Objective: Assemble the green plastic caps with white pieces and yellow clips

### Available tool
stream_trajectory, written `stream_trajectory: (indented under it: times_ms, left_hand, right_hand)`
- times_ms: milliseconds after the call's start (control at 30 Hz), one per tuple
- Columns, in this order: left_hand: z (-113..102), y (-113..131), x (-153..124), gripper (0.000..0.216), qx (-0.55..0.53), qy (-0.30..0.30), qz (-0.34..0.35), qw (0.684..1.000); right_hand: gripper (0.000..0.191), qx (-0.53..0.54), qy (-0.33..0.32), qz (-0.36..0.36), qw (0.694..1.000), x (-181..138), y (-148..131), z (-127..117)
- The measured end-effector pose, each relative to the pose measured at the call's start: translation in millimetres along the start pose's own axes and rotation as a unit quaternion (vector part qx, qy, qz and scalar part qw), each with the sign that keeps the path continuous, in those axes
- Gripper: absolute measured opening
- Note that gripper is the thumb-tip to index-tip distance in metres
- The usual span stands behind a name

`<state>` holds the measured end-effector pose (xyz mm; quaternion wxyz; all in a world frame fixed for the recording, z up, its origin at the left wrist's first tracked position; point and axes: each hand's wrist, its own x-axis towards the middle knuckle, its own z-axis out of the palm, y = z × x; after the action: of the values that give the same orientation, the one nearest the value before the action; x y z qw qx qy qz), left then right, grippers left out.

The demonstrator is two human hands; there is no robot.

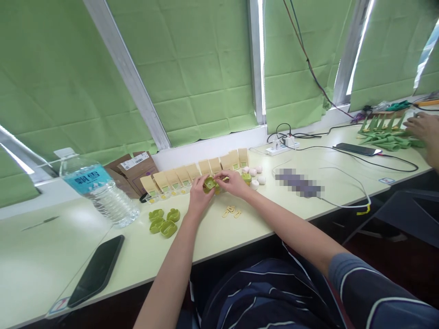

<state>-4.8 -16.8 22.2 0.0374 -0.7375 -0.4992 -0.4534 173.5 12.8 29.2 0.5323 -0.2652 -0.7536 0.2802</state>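
My left hand (200, 194) is closed around a small green plastic cup-like piece (209, 183), its hollow side facing me. The fingertips of my right hand (231, 182) are pinched together at that piece's rim; whatever they hold, if anything, is too small to make out. On the table left of my forearm lie several similar green pieces (168, 228). A few pale yellow loop-shaped parts (232, 210) rest below my right hand. Behind both hands stands a row of beige cards (181, 177) with small clear and yellow parts at their feet. White rounded pieces (254, 184) sit to the right.
A large water bottle (103, 194) leans beside a cardboard box (133, 171). Phones lie at the front left (97, 269) and right (357, 149). Cables run from a power strip (281, 148). Another person's hand (423, 128) is near green pieces (386, 137) at far right.
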Motion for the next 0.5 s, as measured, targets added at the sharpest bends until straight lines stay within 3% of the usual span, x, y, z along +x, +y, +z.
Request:
stream_trajectory:
  times_ms: [500]
  left_hand:
    - [-0.7, 2.9, -2.2, 0.048, -0.032, -0.026, 0.026, 0.999]
  right_hand:
    - [0.011, 0.059, -0.014, 0.023, 0.998, 0.9, 10.2, 3.7]
